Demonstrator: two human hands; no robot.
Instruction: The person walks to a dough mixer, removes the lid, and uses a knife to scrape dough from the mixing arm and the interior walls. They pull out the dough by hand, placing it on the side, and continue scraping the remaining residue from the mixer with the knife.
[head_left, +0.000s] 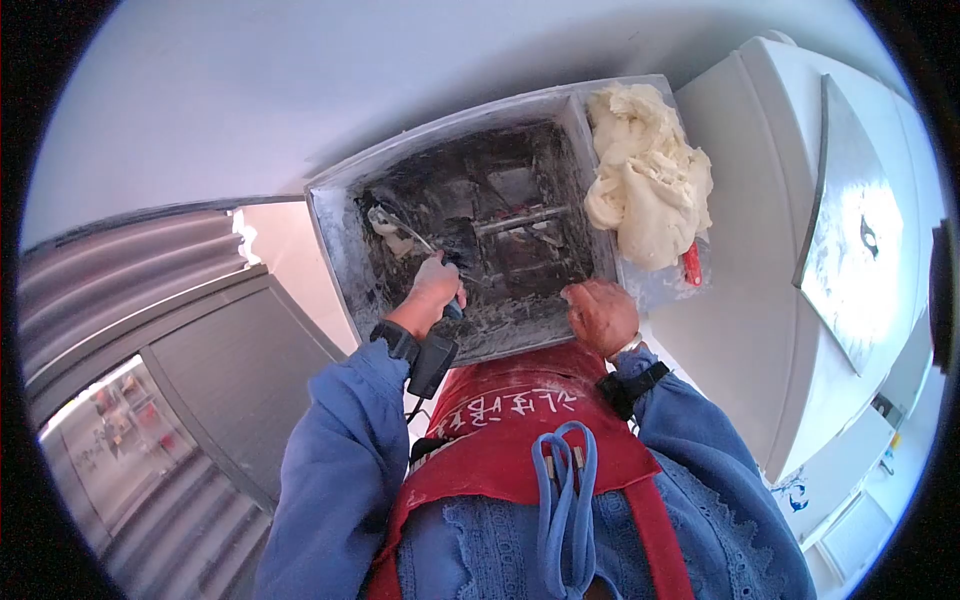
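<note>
My left hand (pixel 432 288) is closed around the dark blue handle of a thin metal tool, perhaps a scraper (pixel 415 237), inside a flour-dusted metal mixer tub (pixel 338 235). The tool's far end reaches a clump of pale dough (pixel 392 238) at the tub's left side. My right hand (pixel 603 315) is at the tub's front right rim with its fingers curled. Whether anything is in them is hidden. A mixing bar (pixel 520 220) crosses the tub, whose dark inside is smeared with residue.
A large mound of dough (pixel 650 180) sits on the ledge right of the tub. Under its lower edge a red handle (pixel 692 264) sticks out. To the right stands a white cabinet-like appliance (pixel 745 200) with a shiny metal sheet (pixel 860 220). A grey door (pixel 235 370) is at left.
</note>
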